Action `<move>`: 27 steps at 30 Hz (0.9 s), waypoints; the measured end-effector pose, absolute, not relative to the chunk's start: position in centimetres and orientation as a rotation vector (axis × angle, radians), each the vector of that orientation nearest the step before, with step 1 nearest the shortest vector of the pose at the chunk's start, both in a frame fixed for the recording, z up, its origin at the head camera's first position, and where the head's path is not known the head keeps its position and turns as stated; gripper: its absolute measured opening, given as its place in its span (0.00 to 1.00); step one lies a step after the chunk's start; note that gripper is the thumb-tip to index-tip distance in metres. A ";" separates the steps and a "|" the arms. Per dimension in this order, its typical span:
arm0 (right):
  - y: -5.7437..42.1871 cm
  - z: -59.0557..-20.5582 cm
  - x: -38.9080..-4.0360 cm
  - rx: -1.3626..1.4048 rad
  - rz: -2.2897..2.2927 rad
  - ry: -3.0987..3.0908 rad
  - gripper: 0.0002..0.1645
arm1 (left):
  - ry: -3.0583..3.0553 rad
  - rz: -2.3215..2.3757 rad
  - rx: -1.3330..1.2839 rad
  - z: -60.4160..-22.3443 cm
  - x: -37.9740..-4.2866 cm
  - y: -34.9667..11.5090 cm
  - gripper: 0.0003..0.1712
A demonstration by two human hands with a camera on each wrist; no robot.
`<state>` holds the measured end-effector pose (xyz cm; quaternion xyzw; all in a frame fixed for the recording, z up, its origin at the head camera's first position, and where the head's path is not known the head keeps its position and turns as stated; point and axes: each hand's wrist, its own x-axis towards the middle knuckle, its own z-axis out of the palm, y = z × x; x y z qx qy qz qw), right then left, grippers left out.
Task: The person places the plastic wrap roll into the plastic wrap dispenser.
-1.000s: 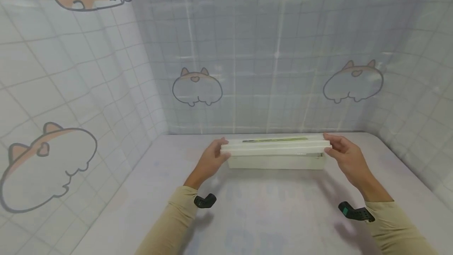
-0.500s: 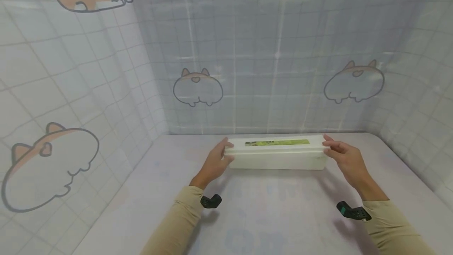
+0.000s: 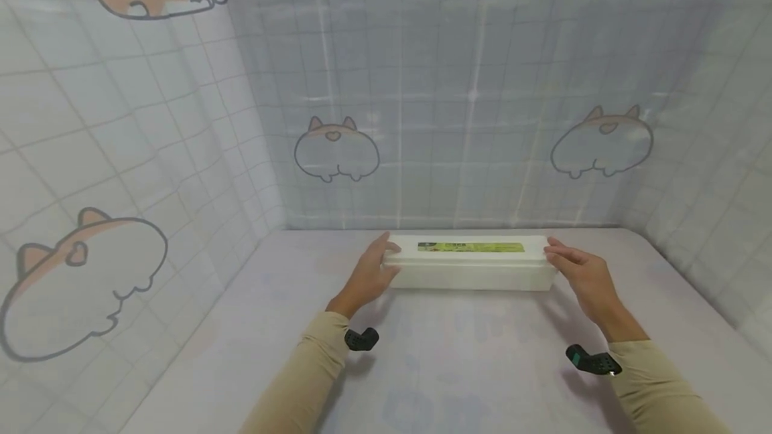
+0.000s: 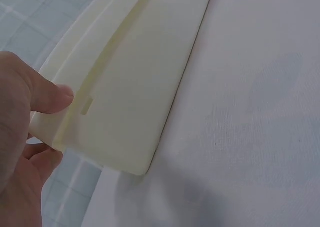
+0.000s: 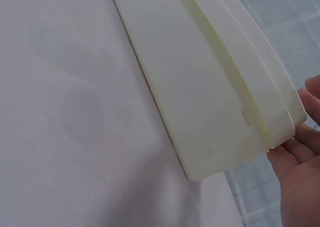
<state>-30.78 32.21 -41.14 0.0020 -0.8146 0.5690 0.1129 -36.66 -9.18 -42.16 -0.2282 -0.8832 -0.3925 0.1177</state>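
A long white plastic box (image 3: 470,278) sits on the table, its white lid (image 3: 404,244) down on top. A green printed label (image 3: 470,247) lies along the lid. My left hand (image 3: 364,276) grips the lid's left end. In the left wrist view that thumb (image 4: 52,97) presses on the lid's front and the fingers (image 4: 45,159) are at its end. My right hand (image 3: 585,280) touches the right end. Its fingers (image 5: 282,159) rest against the end of the lid (image 5: 260,102) in the right wrist view, with the thumb off the front face. The box's inside is hidden.
A pale cloth covers the table (image 3: 434,353). Behind stands a gridded curtain (image 3: 464,119) with cartoon dog prints, which continues along the left and right sides. Black straps with camera mounts (image 3: 362,339) are worn on both wrists.
The lid, raised and tilted a second ago with a gap above the box, has come down onto it. Its label now shows fully. The right hand has shifted slightly left.
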 end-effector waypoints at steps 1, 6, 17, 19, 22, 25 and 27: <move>32.1 -41.2 -30.8 0.000 1.678 -2.392 0.41 | -2.592 -1.146 -0.663 -42.2 -36.6 -9.3 0.18; 32.1 -41.5 -30.9 -0.011 1.650 -2.405 0.38 | -2.593 -1.132 -0.666 -42.5 -36.7 -9.4 0.24; 31.6 -41.6 -31.4 -0.022 1.594 -2.443 0.35 | -2.586 -1.171 -0.630 -42.8 -36.7 -9.4 0.27; 31.6 -41.6 -31.4 -0.035 1.617 -2.447 0.39 | -2.575 -1.195 -0.635 -43.0 -36.7 -9.4 0.27; 31.5 -41.6 -31.3 -0.034 1.656 -2.453 0.42 | -2.566 -1.178 -0.638 -43.2 -36.7 -9.4 0.26; 31.5 -41.6 -31.2 -0.017 1.656 -2.458 0.43 | -2.547 -1.144 -0.642 -43.3 -36.8 -9.4 0.26; 31.4 -41.5 -31.1 -0.006 1.642 -2.454 0.42 | -2.539 -1.131 -0.641 -43.4 -36.8 -9.4 0.27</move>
